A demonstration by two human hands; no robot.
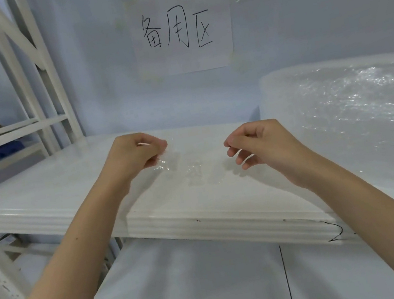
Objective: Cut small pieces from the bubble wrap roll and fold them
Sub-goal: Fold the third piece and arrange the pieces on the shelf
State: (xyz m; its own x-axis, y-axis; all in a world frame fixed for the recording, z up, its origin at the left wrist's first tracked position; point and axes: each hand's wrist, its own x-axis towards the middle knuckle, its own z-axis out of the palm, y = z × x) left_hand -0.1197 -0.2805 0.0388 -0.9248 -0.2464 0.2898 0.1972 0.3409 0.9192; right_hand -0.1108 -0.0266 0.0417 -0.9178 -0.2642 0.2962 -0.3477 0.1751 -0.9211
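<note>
- pale blue wall [300, 25] behind, with a taped paper sign [181, 30] carrying handwritten characters; white metal shelving [31, 99] stands at far left.
- white shelf board [64, 178] is the work surface, its front edge running from left to lower right.
- left hand [136, 152]: fingers curled, thumb and forefinger pinching the left end of a small clear bubble wrap piece [188, 166].
- piece is nearly transparent; it seems to stretch rightward from that pinch, long axis across the shelf, lower part resting on or just above the board. exact outline hard to tell.
- right hand [255, 144]: fingers loosely curled, thumb and forefinger tips close at the piece's right end; whether they actually hold the film, cannot tell.
- bubble wrap roll [341, 108] lies at far right on the shelf, well apart from the piece, nearer the right hand.
- judgement: fold step in hand; next move likely brings one end over to the other, so both ends need a firm pinch.
</note>
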